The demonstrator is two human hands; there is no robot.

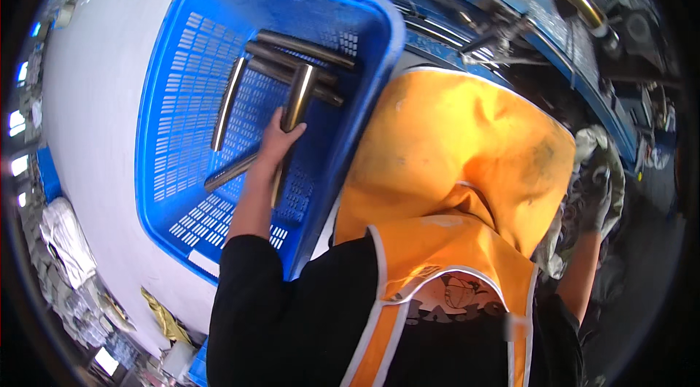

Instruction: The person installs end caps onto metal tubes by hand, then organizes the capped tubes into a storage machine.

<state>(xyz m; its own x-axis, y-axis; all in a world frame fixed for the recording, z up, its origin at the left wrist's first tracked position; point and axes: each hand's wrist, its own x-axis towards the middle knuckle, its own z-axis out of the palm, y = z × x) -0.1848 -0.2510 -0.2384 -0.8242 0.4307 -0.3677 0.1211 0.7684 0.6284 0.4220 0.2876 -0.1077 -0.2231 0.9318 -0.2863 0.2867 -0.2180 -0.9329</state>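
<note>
- Gripping a shiny metal tube (pixel 294 106), the left hand (pixel 275 145) reaches into a blue perforated plastic crate (pixel 175 117); its fingers wrap the tube's lower part, which rises tilted from the crate floor.
- The right hand (pixel 598 201), in a grey glove, is clenched in a bundle of grey cloth (pixel 576 190) at the person's right side.
- More tubes lie in the crate: two dark ones (pixel 299 59) crosswise behind the held tube, a bright one (pixel 227 102) to its left.
- An orange apron (pixel 452 146) hangs between crate and cloth.

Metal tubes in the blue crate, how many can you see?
5: one in the left hand, metal tube; two dark ones at the far end; one shiny at left; one under the wrist. None look hidden.
</note>
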